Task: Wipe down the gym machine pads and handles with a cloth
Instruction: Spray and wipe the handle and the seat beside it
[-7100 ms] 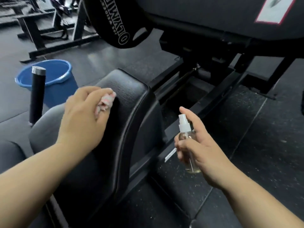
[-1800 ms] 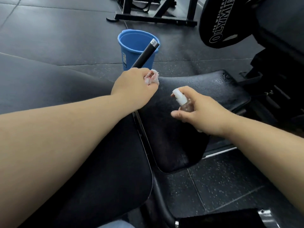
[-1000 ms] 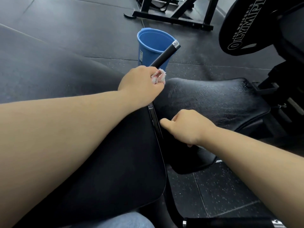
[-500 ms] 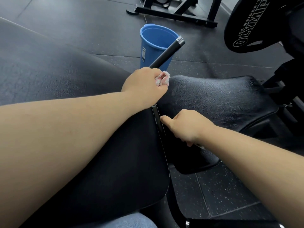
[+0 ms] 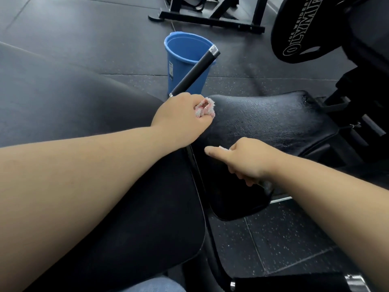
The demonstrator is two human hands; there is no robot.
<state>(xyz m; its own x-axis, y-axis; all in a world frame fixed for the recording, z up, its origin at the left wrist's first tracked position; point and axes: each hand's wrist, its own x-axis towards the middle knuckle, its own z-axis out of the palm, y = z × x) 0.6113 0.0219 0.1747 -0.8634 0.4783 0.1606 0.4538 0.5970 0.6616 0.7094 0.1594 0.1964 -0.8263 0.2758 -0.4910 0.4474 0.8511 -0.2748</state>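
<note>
Head view, taking the seat pad as my reference. Left hand is at its far-left corner, fingers clamped on a bunched pink-white cloth. The cloth sticks out of the fist and sits against the pad's edge there. Right hand is over the near-left part of the pad, fingers curled round a spray bottle that is mostly hidden in the fist. I only see a white tip by the one digit that is stretched left. Pad surface looks glossy and crinkled. Back pad lies just left of the seat pad, with a narrow gap and a thin frame strip between them; the left forearm crosses it. Handle, black grip with chrome end cap, rises tilted from behind the left hand, just past the seat pad's far-left corner. Blue bucket stands upright on the floor beyond that same corner, partly behind the handle. Weight plate with white lettering hangs beyond the pad's far-right end. Black machine frame is well beyond the pad, past the bucket.
</note>
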